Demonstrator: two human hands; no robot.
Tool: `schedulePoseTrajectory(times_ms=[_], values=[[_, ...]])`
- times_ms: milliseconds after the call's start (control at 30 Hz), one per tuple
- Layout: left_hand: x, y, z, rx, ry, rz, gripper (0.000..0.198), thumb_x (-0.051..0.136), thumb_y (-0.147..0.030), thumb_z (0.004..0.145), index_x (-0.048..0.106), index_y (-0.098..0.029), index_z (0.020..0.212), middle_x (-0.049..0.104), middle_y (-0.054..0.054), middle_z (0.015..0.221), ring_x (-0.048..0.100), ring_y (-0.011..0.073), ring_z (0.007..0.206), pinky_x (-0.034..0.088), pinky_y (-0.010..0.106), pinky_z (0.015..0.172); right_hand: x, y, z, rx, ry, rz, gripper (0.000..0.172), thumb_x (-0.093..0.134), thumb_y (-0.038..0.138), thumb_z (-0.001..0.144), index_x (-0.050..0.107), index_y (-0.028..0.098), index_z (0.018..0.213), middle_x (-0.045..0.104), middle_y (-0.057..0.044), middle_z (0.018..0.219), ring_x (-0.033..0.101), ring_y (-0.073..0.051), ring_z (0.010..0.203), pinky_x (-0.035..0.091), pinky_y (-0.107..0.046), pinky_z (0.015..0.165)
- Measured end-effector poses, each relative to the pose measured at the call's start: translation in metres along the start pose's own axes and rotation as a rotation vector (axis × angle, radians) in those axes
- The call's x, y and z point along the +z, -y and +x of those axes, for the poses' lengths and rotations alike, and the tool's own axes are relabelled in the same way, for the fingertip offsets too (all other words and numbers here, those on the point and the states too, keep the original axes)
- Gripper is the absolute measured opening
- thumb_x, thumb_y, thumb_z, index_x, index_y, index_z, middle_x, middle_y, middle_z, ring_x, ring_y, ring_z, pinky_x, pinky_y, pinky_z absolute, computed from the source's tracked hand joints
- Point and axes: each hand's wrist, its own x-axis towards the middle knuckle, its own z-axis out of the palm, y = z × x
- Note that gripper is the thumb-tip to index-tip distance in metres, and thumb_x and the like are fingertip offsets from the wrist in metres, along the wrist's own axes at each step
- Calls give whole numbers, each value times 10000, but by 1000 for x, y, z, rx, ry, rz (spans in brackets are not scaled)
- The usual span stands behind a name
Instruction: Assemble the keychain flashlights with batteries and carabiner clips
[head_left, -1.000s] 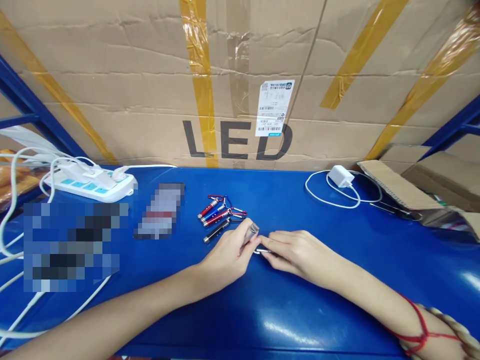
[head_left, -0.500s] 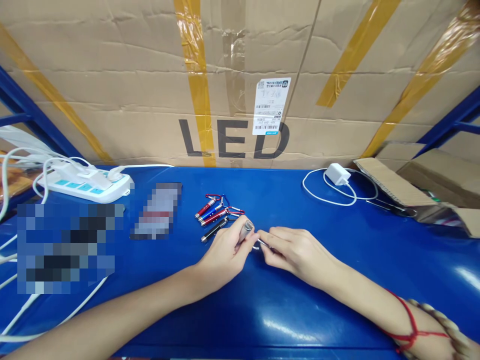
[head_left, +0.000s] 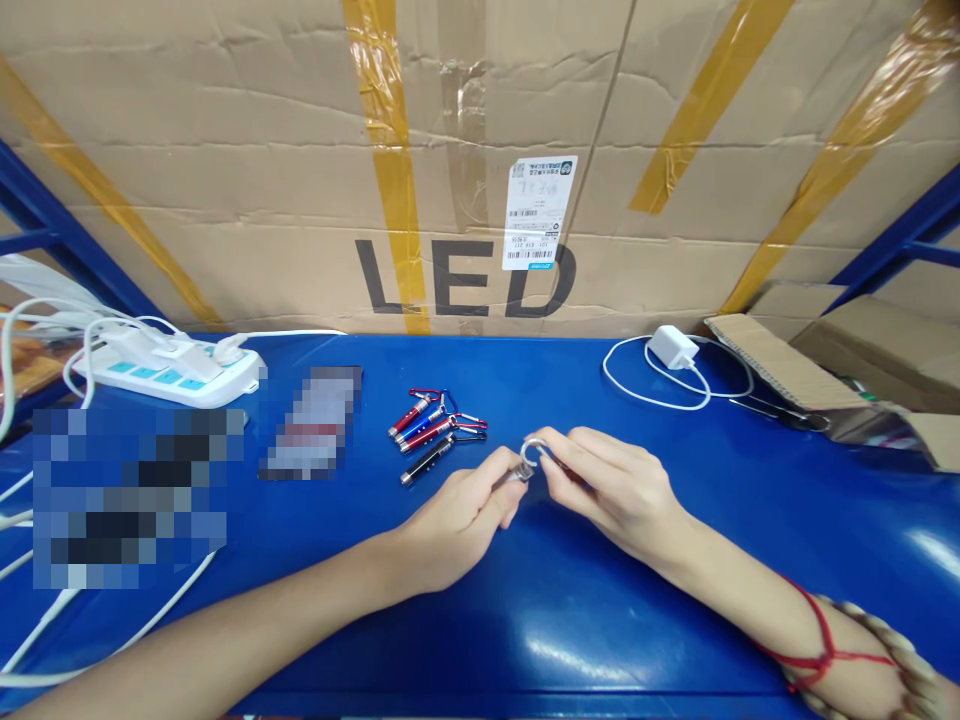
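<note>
My left hand [head_left: 469, 520] is closed round a small silver keychain flashlight [head_left: 523, 471]; only its end shows past the thumb. In my right hand [head_left: 619, 490] the fingers pinch a silver carabiner [head_left: 531, 447], whose curved end sticks out toward the flashlight. The two meet or nearly meet between my hands; whether they are linked I cannot tell. Left of them, on the blue table, lie several similar keychain flashlights with carabiners: a red one [head_left: 409, 416], a blue one [head_left: 421, 426], another red one [head_left: 425, 435] and a black one [head_left: 427, 460].
A blurred-out phone-like object [head_left: 311, 425] and another pixelated item [head_left: 131, 500] lie to the left, by a white power strip [head_left: 244, 378] with cables. At the back right are a white charger [head_left: 673, 347] with its cord and tweezers-like metal tool [head_left: 780, 412]. A large cardboard box [head_left: 285, 200] stands behind.
My right hand has shifted right and slightly up, so the carabiner's curved end shows. My left hand has turned, tipping the silver flashlight's end toward the right.
</note>
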Motion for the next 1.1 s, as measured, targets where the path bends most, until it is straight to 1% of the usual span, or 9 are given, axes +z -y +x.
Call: schedulePoseTrajectory(times_ms=[133, 333, 600, 667, 733, 800, 900, 967, 1100], values=[[1, 0, 0, 7, 3, 4, 251, 282, -269, 942, 381, -199, 722, 446, -41, 625, 419, 105, 568, 346, 225, 567, 2, 0, -1, -15, 15, 9, 158, 452, 166, 917, 582, 103, 981, 564, -30, 665, 477, -99, 565, 415, -203, 535], [3, 3, -1, 39, 2, -13, 238, 264, -291, 951, 397, -199, 776, 430, -44, 613, 407, 103, 550, 337, 227, 548, 5, 2, -1, -34, 3, 9, 172, 444, 177, 922, 578, 103, 998, 557, -30, 654, 479, -106, 564, 426, -208, 524], [3, 1, -1, 51, -75, -40, 267, 237, -290, 953, 377, -201, 744, 418, -43, 605, 414, 111, 561, 348, 239, 574, 6, 1, -1, 4, 24, 47, 170, 448, 157, 914, 589, 94, 986, 609, -59, 712, 516, -112, 586, 456, -221, 550], [3, 0, -2, 39, -100, -21, 265, 232, -291, 955, 384, -203, 757, 431, -42, 611, 431, 115, 570, 358, 241, 584, 5, 0, -1, 24, 61, 74, 194, 434, 174, 921, 582, 100, 1024, 627, -70, 753, 543, -122, 614, 474, -229, 568], [2, 0, -2, 14, -142, 57, 273, 238, -290, 957, 397, -205, 752, 459, -39, 619, 454, 119, 578, 368, 244, 592, 3, -2, 0, 56, 132, 121, 237, 409, 208, 935, 562, 118, 1091, 643, -81, 826, 577, -135, 676, 497, -240, 610], [0, 0, -2, -9, -209, 204, 279, 266, -287, 955, 436, -203, 750, 519, -28, 656, 496, 128, 608, 381, 251, 606, 2, -5, 1, 98, 212, 148, 278, 392, 241, 944, 539, 136, 1156, 646, -86, 898, 600, -150, 756, 514, -256, 659], [-3, 1, 0, -8, -289, 455, 220, 350, -277, 941, 537, -203, 852, 630, 12, 842, 579, 166, 780, 422, 280, 699, 2, -11, 2, 150, 319, 134, 318, 389, 258, 947, 514, 146, 1217, 642, -89, 972, 608, -174, 867, 524, -287, 723], [-4, 3, 1, -2, -272, 624, 215, 389, -274, 931, 582, -188, 890, 654, 43, 916, 590, 201, 863, 439, 311, 750, 3, -16, 2, 145, 394, 114, 323, 388, 247, 947, 518, 144, 1224, 643, -87, 969, 608, -184, 884, 524, -297, 727], [-6, 8, 2, -6, -240, 880, 242, 443, -289, 909, 635, -158, 842, 673, 74, 871, 595, 244, 846, 463, 347, 721, 5, -19, 2, 100, 518, 77, 292, 391, 215, 943, 582, 152, 1155, 640, -63, 875, 614, -172, 807, 514, -272, 666]])
